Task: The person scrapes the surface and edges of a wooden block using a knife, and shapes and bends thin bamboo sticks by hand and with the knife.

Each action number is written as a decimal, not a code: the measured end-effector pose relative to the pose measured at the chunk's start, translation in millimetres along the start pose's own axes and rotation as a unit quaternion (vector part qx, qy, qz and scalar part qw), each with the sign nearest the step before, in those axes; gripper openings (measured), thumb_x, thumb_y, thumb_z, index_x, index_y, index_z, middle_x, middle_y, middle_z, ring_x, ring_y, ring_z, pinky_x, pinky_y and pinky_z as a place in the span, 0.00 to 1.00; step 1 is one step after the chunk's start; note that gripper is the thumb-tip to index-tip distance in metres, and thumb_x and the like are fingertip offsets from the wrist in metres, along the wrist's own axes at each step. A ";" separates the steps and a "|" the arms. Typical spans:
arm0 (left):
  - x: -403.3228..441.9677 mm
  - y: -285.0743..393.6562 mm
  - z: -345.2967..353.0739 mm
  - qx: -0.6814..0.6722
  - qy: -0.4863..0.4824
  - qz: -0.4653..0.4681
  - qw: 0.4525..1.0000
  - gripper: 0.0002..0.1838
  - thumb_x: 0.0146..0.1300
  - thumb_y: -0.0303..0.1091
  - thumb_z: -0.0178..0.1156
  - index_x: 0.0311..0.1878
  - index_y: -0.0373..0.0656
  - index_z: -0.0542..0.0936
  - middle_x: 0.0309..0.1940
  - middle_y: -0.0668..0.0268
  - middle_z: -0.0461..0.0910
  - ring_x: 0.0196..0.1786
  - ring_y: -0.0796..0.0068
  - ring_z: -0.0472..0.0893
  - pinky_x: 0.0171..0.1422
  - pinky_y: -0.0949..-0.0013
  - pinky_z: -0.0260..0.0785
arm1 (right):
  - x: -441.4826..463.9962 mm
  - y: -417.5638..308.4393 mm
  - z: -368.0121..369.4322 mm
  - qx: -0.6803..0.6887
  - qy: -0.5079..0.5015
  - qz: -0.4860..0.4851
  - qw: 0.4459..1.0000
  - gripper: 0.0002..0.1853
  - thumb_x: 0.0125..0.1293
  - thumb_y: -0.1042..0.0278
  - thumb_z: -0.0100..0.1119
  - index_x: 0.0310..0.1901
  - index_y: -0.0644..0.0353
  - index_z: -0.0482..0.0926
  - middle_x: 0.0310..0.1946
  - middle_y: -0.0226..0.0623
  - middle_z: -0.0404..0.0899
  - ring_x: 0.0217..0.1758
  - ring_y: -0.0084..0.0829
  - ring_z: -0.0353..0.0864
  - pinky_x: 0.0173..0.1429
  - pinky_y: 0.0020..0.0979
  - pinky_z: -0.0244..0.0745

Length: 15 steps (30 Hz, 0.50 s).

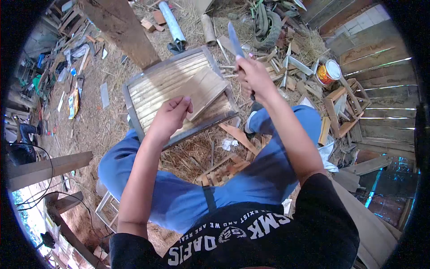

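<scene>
My right hand (256,80) is wrapped round the handle of a knife (233,36), whose blade points up and away from me. A flat wooden board (202,92) lies at a slant on a slatted panel with a dark frame (148,101), in front of my knees. My left hand (170,117) is over the panel at the board's left edge. Its fingers are curled and the thumb presses on the forefinger; whatever may be pinched there cannot be made out. Whether this hand touches the board is unclear.
A thick wooden post (121,33) rises behind the panel. Offcuts and straw cover the ground. To the right stand a paint can (329,71) and a wooden crate frame (345,107); farther back is a small wheel (268,31). A beam (51,170) juts in at left.
</scene>
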<state>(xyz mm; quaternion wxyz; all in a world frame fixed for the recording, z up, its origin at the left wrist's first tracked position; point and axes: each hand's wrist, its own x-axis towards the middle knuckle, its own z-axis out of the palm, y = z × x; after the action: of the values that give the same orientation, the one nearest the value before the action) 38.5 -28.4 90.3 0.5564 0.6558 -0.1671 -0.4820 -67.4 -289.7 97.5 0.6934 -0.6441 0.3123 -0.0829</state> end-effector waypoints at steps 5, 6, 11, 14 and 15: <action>8.5 11.0 23.0 -0.116 -0.012 0.034 0.993 0.18 0.81 0.46 0.47 0.37 0.45 0.73 0.17 0.79 0.58 0.20 0.86 0.54 0.25 0.74 0.46 | 10.0 -43.6 2.9 0.096 -0.074 -0.047 0.991 0.13 0.76 0.56 0.56 0.41 0.59 0.76 0.16 0.16 0.58 0.11 0.13 0.56 0.16 0.22 0.52; 11.5 13.3 26.9 -0.115 -0.007 0.038 0.993 0.18 0.81 0.46 0.47 0.37 0.45 0.73 0.17 0.79 0.58 0.20 0.86 0.54 0.25 0.74 0.46 | 13.5 -45.5 3.6 0.100 -0.090 -0.066 0.989 0.13 0.75 0.57 0.57 0.43 0.60 0.77 0.16 0.16 0.59 0.11 0.13 0.56 0.16 0.22 0.53; 26.8 30.8 47.9 -0.186 -0.039 0.041 0.981 0.18 0.81 0.47 0.46 0.37 0.46 0.72 0.18 0.79 0.56 0.20 0.85 0.53 0.25 0.74 0.46 | 16.9 -40.4 11.6 0.183 -0.092 -0.092 0.974 0.13 0.74 0.61 0.59 0.47 0.63 0.79 0.16 0.16 0.58 0.13 0.12 0.56 0.17 0.21 0.52; 35.5 34.8 50.0 -0.203 -0.063 0.053 0.976 0.18 0.82 0.47 0.45 0.37 0.46 0.71 0.18 0.80 0.55 0.19 0.85 0.52 0.25 0.74 0.46 | 23.3 -52.9 12.0 0.191 -0.103 -0.123 0.968 0.12 0.74 0.63 0.59 0.47 0.64 0.79 0.16 0.17 0.59 0.13 0.12 0.56 0.18 0.21 0.52; 37.9 34.9 50.6 -0.200 -0.078 0.054 0.975 0.18 0.82 0.47 0.45 0.36 0.46 0.71 0.18 0.80 0.54 0.19 0.85 0.52 0.25 0.74 0.46 | 25.1 -55.6 12.2 0.191 -0.107 -0.124 0.968 0.12 0.74 0.63 0.59 0.47 0.64 0.79 0.16 0.17 0.59 0.13 0.12 0.56 0.18 0.21 0.52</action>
<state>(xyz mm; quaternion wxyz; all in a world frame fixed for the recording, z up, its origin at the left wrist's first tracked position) 26.3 -97.2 108.7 0.6868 0.4814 -0.1452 -0.5248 -25.0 -301.1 141.5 0.8171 -0.5386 0.1329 -0.1567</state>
